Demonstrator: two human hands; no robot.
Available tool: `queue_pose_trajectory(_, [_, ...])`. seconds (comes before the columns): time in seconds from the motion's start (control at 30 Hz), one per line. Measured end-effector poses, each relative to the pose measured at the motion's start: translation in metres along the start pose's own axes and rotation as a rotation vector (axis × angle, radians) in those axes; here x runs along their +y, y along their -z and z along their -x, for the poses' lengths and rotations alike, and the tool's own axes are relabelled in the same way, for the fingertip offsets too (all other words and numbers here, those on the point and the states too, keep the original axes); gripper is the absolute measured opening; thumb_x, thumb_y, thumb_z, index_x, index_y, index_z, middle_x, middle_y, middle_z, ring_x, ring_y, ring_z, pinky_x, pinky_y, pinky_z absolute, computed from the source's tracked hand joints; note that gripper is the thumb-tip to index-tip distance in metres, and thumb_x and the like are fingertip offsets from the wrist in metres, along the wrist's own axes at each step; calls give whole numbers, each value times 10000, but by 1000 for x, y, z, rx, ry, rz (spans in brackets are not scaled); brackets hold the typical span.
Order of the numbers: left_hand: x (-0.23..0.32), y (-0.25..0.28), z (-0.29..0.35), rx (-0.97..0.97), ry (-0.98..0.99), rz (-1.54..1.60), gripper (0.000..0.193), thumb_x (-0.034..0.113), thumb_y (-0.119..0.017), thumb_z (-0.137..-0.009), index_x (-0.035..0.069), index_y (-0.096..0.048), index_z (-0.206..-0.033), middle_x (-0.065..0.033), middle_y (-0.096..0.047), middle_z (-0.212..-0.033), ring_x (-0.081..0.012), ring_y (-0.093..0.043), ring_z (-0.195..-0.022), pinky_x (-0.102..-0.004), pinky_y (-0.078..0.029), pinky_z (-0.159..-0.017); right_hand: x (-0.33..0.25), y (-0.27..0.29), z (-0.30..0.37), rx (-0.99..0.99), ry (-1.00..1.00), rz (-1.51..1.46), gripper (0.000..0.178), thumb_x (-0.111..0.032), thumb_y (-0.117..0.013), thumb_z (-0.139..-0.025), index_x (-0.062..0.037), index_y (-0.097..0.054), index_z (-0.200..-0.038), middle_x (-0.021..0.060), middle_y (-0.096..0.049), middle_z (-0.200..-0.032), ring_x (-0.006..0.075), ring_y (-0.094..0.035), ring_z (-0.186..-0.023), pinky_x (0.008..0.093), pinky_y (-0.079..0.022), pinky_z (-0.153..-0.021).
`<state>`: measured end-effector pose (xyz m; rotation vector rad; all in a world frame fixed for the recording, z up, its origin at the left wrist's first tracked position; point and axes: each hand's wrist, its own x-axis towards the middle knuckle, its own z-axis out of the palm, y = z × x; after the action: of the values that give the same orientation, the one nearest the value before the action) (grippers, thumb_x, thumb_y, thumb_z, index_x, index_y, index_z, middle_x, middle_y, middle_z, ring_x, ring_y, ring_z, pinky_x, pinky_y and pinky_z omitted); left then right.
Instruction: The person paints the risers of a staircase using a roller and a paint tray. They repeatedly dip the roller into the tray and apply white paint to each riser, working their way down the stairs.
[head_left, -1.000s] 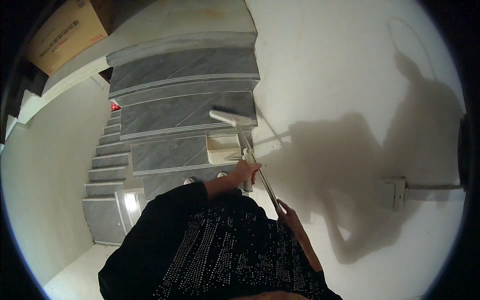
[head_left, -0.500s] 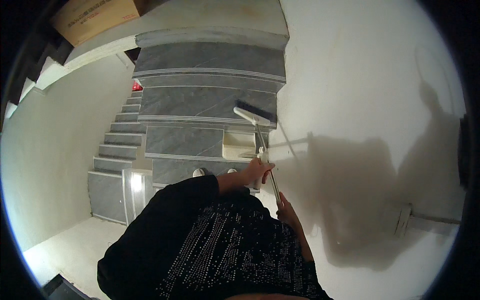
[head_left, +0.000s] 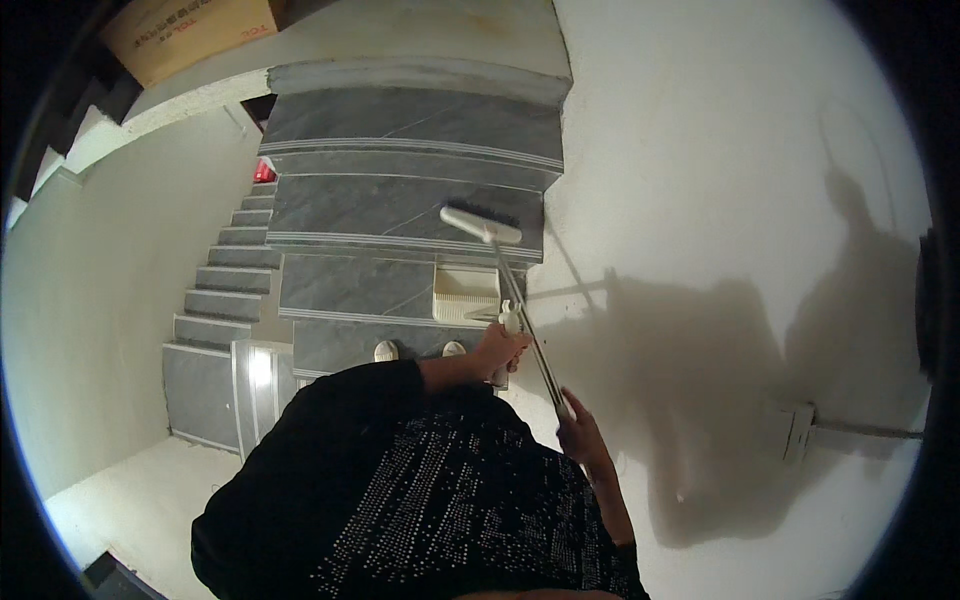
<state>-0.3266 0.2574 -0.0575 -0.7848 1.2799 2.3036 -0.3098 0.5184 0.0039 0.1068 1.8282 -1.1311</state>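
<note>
A broom [head_left: 524,322] with a white head and dark bristles rests its head on a grey stair tread. Closed round the upper part of its metal pole is my right hand [head_left: 581,430]. My left hand [head_left: 497,350] grips the white handle of a cream dustpan [head_left: 466,290], close beside the broom's pole. The dustpan sits one step below the broom head, its ribbed part toward me. Part of its handle is hidden by my left fingers.
Grey steps with pale striped edges [head_left: 400,240] rise ahead. A white wall [head_left: 700,150] runs along the right, with shadows on it. Another flight [head_left: 228,253] lies at left. A cardboard box [head_left: 195,35] stands upper left. My light shoes [head_left: 386,351] are on a lower step.
The broom head has moved left along the tread, and its pole leans more to the left. Both hands keep their hold. The whole view has shifted slightly.
</note>
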Motion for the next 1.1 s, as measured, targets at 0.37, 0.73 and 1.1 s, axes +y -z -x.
queue_pose_trajectory(0.37, [1,42,12,147,-14,-175,302,211,-712,-812,38,-557,-621,-53,-528,-533,-144,-520,-421,-325,-421,-390,3,-23,-52,-16,-151,319,590,-337,-440,-979,-213,-251,-1524,30,-502,-636,153,-480,-475,327,-442,-440])
queue_pose_trajectory(0.73, [1,79,18,76,-14,59,286,166,-726,-832,32,-526,-678,-25,-466,-521,-118,-435,-393,-298,-344,-360,-19,7,32,-98,-31,113,579,-345,-538,-991,-64,-375,-1470,-73,-444,-588,42,-407,-483,237,-353,-441])
queue_pose_trajectory(1.1, [19,133,67,224,-66,165,263,145,-716,-811,-4,-550,-672,-39,-477,-531,-138,-464,-418,-308,-356,-369,-64,-51,-110,-90,-26,185,561,-286,-501,-972,-214,-323,-1500,5,-467,-604,101,-443,-455,287,-403,-405])
